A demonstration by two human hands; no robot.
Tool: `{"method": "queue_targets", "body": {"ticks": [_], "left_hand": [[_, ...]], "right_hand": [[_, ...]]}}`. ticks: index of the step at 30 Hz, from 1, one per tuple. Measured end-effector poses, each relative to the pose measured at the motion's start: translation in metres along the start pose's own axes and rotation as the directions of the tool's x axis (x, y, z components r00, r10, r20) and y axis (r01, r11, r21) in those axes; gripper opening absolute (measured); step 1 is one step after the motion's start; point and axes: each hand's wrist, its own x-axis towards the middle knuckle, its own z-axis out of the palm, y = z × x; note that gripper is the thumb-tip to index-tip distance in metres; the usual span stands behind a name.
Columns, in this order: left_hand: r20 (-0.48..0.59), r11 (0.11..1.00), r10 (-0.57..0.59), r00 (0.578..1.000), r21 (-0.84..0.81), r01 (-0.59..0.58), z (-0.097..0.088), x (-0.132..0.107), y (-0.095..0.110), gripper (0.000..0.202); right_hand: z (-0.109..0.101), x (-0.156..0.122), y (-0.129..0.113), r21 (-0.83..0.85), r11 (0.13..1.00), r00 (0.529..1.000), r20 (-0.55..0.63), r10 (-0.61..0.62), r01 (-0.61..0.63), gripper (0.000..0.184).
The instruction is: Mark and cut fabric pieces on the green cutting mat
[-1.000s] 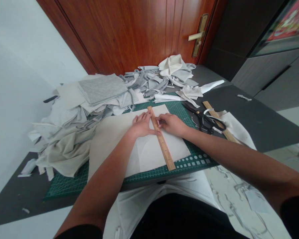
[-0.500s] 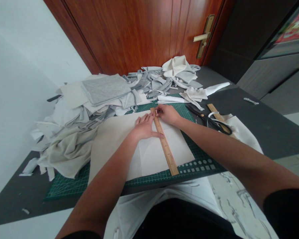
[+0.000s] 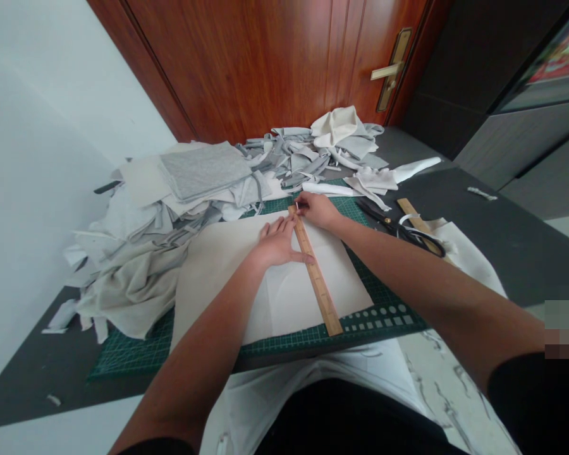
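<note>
A wooden ruler (image 3: 318,284) lies lengthwise across a cream cloth (image 3: 208,278) on the green cutting mat (image 3: 133,354). My left hand (image 3: 279,242) is flat with spread fingers, its thumb and fingertips pressing on the ruler and the palm over the cloth. At the ruler's far end, my right hand (image 3: 317,210) is closed in a pinch round a small pale stick (image 3: 298,207), mostly hidden by the fingers. A faint pinkish line runs along the ruler's right edge.
Black scissors (image 3: 393,229) and a second wooden ruler (image 3: 412,215) lie to the right beside white cloth (image 3: 469,253). Stacked grey cloth (image 3: 206,170) and crumpled beige fabric (image 3: 133,291) sit left. Scraps (image 3: 303,158) pile up before the door (image 3: 265,63).
My right hand has shifted slightly away from me, near the ruler's far end. The left hand and ruler hold their place; the view has moved a little.
</note>
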Motion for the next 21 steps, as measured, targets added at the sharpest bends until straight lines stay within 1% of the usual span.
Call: {"method": "queue_targets", "body": {"ticks": [11,16,21], "left_hand": [[0.001,1.0,-0.002,1.0,-0.014,0.002,0.0,-0.001,0.0,0.137],[0.0,1.0,-0.004,1.0,-0.016,0.004,0.001,0.0,0.0,0.141],[-0.026,1.0,0.009,1.0,-0.017,-0.009,0.002,0.0,-0.001,0.139]], "right_hand": [[0.005,0.012,0.008,0.027,1.0,1.0,-0.024,-0.002,0.003,0.034],[0.006,0.011,0.008,0.01,1.0,0.999,-0.037,-0.005,0.005,0.032],[0.004,0.006,0.007,-0.015,1.0,0.999,-0.037,-0.022,0.022,0.032]]}}
